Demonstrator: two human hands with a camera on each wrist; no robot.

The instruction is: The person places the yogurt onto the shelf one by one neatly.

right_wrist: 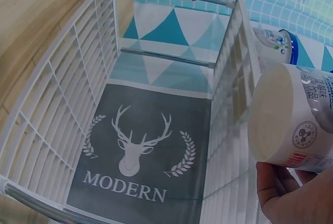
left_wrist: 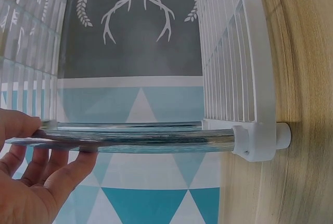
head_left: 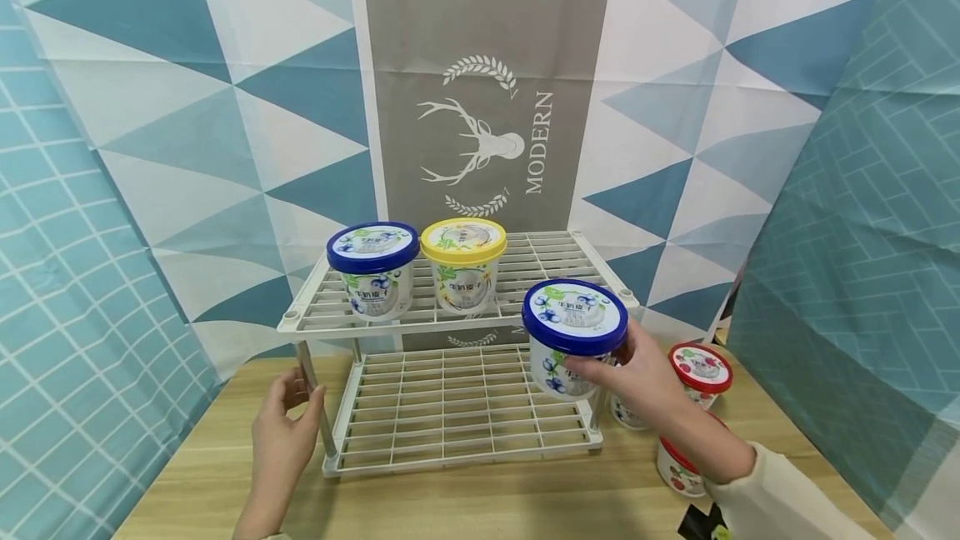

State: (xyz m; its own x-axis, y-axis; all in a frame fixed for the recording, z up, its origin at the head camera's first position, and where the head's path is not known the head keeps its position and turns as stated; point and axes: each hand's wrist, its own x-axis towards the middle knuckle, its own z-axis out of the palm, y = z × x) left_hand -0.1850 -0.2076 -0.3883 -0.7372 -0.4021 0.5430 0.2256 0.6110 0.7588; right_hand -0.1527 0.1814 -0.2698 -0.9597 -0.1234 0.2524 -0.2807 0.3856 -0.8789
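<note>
My right hand (head_left: 648, 377) grips a blue-lidded ice cream tub (head_left: 576, 315), with blueberries printed on it, at the right front of a white two-tier rack (head_left: 457, 465). In the right wrist view the tub's pale base (right_wrist: 270, 117) faces the camera, beside the upper shelf. Thumb and fingers of my left hand (head_left: 285, 427) hold the rack's front left metal post (left_wrist: 156, 139). On the upper shelf, another blue-lidded tub (head_left: 375, 269) stands upright at the left, beside a yellow-lidded tub (head_left: 463, 265).
Right of the rack, a red-lidded tub (head_left: 701, 369) and a second red-lidded tub (head_left: 678, 473) stand on the wooden table (head_left: 450, 507). Another white tub (head_left: 625, 413) is partly hidden behind my right hand. Patterned cloth (head_left: 480, 23) hangs behind the rack.
</note>
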